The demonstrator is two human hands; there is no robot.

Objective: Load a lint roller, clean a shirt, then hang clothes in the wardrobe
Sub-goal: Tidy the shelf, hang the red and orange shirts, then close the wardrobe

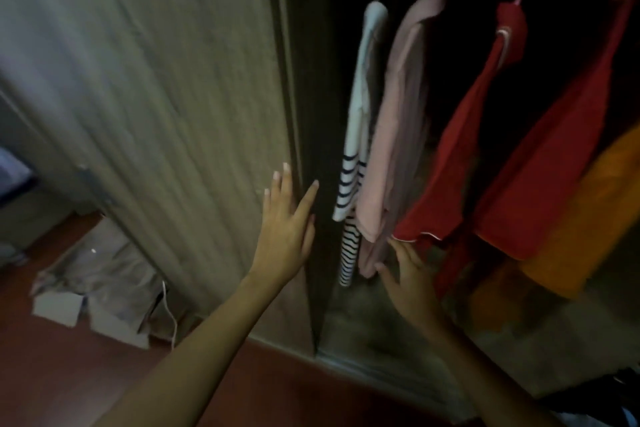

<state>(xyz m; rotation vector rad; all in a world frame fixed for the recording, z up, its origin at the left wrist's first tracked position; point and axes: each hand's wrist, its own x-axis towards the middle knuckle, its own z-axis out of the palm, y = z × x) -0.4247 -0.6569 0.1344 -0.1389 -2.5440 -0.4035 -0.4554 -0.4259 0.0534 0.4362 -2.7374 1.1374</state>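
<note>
step: hanging stage, clothes up in wardrobe
left hand: fingers wide, flat on door edge
right hand: fingers spread, empty, 6 o'clock of pink shirt
next: probably slide door shut; blurry

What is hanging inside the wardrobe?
Inside the wardrobe hang a striped top, a pink garment, red garments and something orange. Darkness hides the rail and the back.

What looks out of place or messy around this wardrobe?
The hanging clothes look orderly. The odd spot is the floor left of the wardrobe door: a crumpled heap of pale bags or paper with a white cable trailing beside it. The frame is blurry, so finer detail is unclear.
</note>
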